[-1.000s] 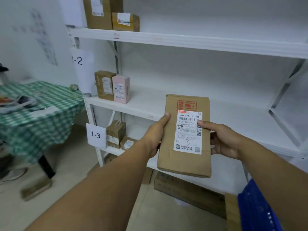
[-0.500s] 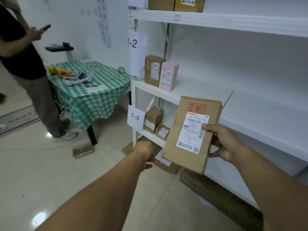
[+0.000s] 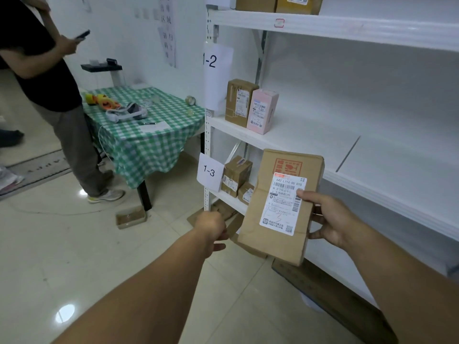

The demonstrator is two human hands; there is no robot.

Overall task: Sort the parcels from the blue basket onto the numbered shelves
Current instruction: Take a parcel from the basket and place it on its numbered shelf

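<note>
Head view: my right hand pinches brown parcel, label facing me to match 1-3 tag; left hand loosely curled, empty.

A small parcel sorting room or storeroom. On the right, tall white metal shelving runs along the wall, with a paper "1-2" sign and a "1-3" sign fixed to its left post. Labelled parcels stand at the left end of the shelves: a brown box and a pink box on the 1-2 level, and two brown boxes below. In the near foreground, a flat brown parcel shows a barcode label. On the left are a glossy tiled floor, a table with a green checked cloth, paper notices on a white wall, and a person standing with a phone.
</note>
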